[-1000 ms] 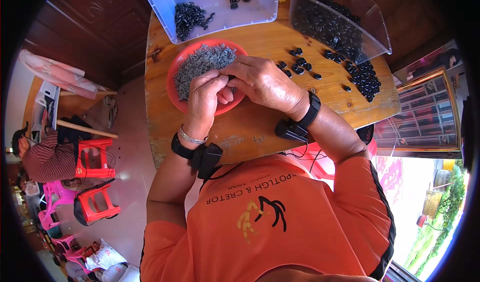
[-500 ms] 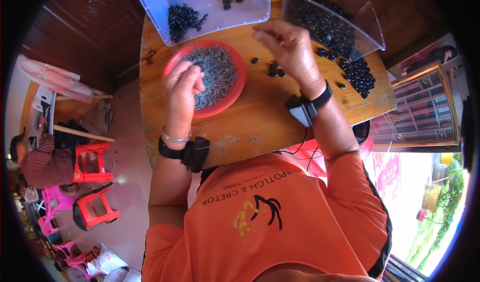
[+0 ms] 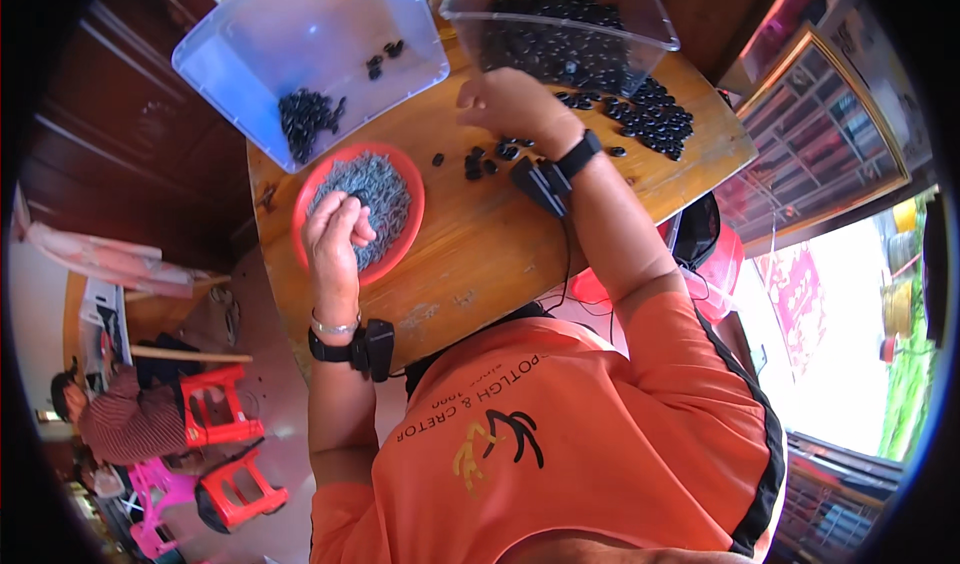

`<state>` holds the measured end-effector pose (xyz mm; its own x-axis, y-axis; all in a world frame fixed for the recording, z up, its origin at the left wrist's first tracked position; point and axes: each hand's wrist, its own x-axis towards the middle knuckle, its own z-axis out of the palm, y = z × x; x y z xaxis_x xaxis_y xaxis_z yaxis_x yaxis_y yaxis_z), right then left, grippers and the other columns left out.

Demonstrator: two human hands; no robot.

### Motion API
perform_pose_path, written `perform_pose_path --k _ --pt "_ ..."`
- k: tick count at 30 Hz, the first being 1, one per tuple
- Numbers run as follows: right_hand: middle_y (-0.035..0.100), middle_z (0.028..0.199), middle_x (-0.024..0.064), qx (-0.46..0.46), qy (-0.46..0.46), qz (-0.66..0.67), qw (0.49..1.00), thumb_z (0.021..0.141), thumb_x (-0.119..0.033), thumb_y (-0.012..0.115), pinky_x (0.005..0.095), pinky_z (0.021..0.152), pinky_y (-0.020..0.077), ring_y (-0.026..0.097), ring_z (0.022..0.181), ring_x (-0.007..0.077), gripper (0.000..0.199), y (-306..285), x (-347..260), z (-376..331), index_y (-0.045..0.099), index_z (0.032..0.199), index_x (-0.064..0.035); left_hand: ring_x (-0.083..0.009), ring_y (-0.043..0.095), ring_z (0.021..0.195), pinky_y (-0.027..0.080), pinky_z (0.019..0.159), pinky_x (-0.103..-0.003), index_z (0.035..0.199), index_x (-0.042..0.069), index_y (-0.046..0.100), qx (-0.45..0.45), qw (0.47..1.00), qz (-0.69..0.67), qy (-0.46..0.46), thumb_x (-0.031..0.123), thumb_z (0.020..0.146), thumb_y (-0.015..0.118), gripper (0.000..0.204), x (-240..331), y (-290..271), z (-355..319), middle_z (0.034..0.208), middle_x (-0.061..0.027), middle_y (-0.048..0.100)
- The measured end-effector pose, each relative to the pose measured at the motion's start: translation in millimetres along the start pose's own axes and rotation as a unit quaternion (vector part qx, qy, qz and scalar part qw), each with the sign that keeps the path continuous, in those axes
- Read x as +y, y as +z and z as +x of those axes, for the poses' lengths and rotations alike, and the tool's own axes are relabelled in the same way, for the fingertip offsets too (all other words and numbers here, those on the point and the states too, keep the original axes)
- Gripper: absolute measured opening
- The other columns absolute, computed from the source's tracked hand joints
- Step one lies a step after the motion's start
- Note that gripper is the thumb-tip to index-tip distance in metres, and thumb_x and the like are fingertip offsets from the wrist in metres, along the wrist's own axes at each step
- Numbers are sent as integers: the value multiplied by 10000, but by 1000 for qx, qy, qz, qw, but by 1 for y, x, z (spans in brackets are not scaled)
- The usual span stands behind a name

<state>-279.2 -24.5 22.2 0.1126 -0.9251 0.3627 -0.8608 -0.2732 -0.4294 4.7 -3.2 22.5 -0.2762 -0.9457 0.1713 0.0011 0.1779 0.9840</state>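
Observation:
Over the red bowl (image 3: 408, 239) my left hand (image 3: 336, 236) is closed in a pinch. A small black piece (image 3: 361, 198) shows at its fingertips. Grey screw-like pieces (image 3: 385, 179) fill the bowl beneath. My right hand (image 3: 520, 109) hovers above the table, in front of the clear bin, with its fingers curled inward. What lies between those fingers, if anything, is hidden. Several loose black pieces (image 3: 480, 164) lie on the wood just below the right hand.
A whitish translucent tub (image 3: 330, 44) lies at the back left with black pieces inside. The clear bin (image 3: 650, 39) at the back right holds many more, and a pile of black pieces (image 3: 655, 119) spreads before it on the wooden table (image 3: 470, 254). Red stools (image 3: 240, 494) stand at left, near another person (image 3: 130, 419).
The whole view has shifted and tilted. My right hand's fingers have curled in, and the hand is slightly nearer the loose pieces. My left hand stays pinched over the bowl.

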Motion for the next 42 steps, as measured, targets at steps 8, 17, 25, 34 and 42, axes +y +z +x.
perform_pose_path --k 8,17,25,34,42 --pt "669 844 110 -14 58 -96 994 721 -218 591 411 722 503 636 826 307 173 -9 11 -5 685 814 -106 -96 447 489 335 479 -256 625 50 516 -136 966 174 135 218 862 515 291 106 82 77 496 1 467" --pt "658 821 134 -60 29 -108 992 707 -202 546 428 712 498 624 821 341 181 1 32 1 678 751 -86 -153 491 444 389 422 -250 893 23 536 -106 961 185 177 375 897 454 361 140 158 197 554 -70 529" --pt "653 695 98 -178 -2 -44 983 588 -133 632 401 622 501 632 694 317 122 28 17 8 685 688 -88 -87 505 537 370 515 -205 671 100 533 -134 971 145 134 263 897 499 280 98 108 133 591 14 509" --pt "673 752 92 -235 -38 -55 970 656 -96 648 339 598 502 652 678 218 221 7 -14 7 686 869 -53 -68 506 579 371 536 -200 711 72 536 -103 991 69 42 232 895 470 252 43 15 33 627 10 520" --pt "658 821 14 -157 -1 574 803 854 -69 626 212 682 497 610 711 74 139 35 -65 -1 649 987 -34 -44 470 548 363 496 -196 877 40 581 -39 997 68 16 202 890 540 168 3 20 0 606 14 536"
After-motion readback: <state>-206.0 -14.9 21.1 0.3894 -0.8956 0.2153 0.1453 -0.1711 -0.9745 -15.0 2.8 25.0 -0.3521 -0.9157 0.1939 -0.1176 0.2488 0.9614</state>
